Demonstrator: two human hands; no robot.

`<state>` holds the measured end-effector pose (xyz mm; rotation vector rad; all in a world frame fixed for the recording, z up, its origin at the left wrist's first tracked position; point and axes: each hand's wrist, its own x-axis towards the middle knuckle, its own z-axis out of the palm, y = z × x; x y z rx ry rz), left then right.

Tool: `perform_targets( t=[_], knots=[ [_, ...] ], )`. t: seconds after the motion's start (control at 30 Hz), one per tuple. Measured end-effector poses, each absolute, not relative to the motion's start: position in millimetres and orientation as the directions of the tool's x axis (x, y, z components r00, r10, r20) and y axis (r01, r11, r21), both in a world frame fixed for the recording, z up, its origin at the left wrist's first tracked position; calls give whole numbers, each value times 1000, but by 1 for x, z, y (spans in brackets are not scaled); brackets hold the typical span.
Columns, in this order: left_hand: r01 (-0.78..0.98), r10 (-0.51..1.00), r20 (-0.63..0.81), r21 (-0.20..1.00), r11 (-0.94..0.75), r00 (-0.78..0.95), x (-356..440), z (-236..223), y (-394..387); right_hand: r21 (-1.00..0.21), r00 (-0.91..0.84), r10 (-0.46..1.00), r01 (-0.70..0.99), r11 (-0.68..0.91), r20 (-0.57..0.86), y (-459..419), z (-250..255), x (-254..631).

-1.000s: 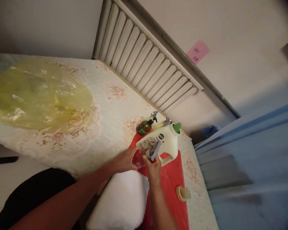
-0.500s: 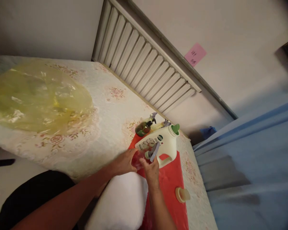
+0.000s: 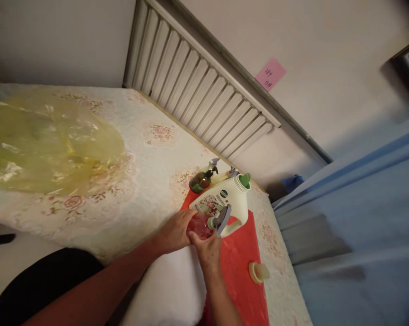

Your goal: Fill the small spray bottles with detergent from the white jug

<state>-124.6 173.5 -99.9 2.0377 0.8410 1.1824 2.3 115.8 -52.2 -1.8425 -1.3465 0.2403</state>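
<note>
The right hand [image 3: 209,253] has shifted its thumb from near the neck of the spray bottle [image 3: 200,225] down onto its body, so the grip now seems to rest on the bottle itself more than on its grey trigger head [image 3: 223,221]. The left hand [image 3: 173,232] is half curled around the bottle's other end; the right is bent around it too, its fingers largely hidden. The bottle lies tilted between both hands, just below the frame's centre; whether its red comes from liquid or the red sheet [image 3: 241,262] behind, I cannot tell. Close behind it, the white jug [image 3: 238,201] with a green spout [image 3: 245,179] probably leaves little room on that side. A dark pump bottle [image 3: 200,182] stands beyond, a pale cap [image 3: 258,272] sits lower right, and a yellow bag [image 3: 51,149] covers the tabletop [image 3: 150,176] at left.
</note>
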Motion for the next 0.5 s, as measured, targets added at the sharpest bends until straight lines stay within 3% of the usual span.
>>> perform_targets(
  t=[0.13,0.5],
  knots=[
    [126,757,487,800,-587,436,-132,-89,172,-702,411,860,707,-91,303,109,-36,0],
    [60,839,239,950,-306,488,-136,-97,187,-773,433,864,628,-86,256,64,35,64]
  ],
)
